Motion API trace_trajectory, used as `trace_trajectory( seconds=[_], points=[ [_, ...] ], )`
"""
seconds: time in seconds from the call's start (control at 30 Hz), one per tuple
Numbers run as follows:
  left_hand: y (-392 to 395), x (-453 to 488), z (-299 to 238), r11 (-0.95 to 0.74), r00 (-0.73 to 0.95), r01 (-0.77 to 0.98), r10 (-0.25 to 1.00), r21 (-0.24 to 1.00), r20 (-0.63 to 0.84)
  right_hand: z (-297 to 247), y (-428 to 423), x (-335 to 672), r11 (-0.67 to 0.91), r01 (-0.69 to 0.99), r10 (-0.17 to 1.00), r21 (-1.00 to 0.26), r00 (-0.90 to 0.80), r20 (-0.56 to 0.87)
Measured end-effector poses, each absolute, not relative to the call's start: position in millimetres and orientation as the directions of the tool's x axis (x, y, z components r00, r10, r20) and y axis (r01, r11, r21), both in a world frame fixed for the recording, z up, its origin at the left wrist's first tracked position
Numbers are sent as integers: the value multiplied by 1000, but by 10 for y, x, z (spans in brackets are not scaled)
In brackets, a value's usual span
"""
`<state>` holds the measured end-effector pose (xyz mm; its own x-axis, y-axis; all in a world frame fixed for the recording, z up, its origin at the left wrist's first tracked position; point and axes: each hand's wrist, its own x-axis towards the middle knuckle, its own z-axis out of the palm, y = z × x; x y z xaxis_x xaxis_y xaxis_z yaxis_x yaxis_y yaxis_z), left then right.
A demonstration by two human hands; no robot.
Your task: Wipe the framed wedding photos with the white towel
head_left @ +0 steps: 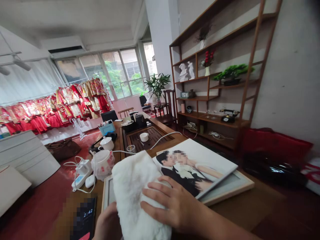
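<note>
A thick white fluffy cloth [135,180] is held up at the front of the wooden table. My left hand [107,221] grips it from behind at its lower left, with most of the fingers hidden by the cloth. Across its front lies my right hand [172,203], palm down, fingers stretched out and a little spread. Just behind, a photo panel of a couple [200,156] rests askew on a pale wooden frame [232,191], part of which the cloth and hand cover. Left of my left hand is a phone [86,213] with a lit screen.
To the left are a plastic-wrapped container [103,163], a white teapot [107,143] and a power strip [81,176] with cables. Farther back, a white cup [144,137] stands on the tea tray [160,140]. A wooden shelf [207,116] stands behind at the right.
</note>
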<state>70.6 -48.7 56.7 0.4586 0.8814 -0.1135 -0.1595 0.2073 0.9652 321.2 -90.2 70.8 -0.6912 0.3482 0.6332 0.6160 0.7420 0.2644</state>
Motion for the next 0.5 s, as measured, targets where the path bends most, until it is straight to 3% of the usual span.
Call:
trace_trajectory(
  seconds=[0.1, 0.27, 0.33, 0.4, 0.47, 0.5],
  points=[
    [-540, 924, 707, 262, 518, -251, 850, 932, -99, 832, -1020, 3375, 791, 602, 472, 110, -715, 516],
    [-568, 1511, 789, 443, 573, -318, 794, 838, -203, 1075, -1252, 3732, 746, 607, 658, -274, -605, 449],
    [-560, 1732, 829, 495, 567, -293, 779, 818, -268, 1093, -1285, 3924, 663, 650, 730, -371, -454, 510],
    [-551, 1930, 886, 535, 599, -269, 744, 801, -296, 1050, -1256, 4131, 513, 685, 804, -518, -172, 569],
    [-549, 2129, 946, 549, 658, -229, 696, 804, -288, 979, -1189, 4329, 393, 512, 865, -764, 77, 496],
    [-549, 2236, 969, 544, 691, -222, 673, 809, -263, 944, -1154, 4417, 315, 345, 925, -884, 97, 368]
  ],
)
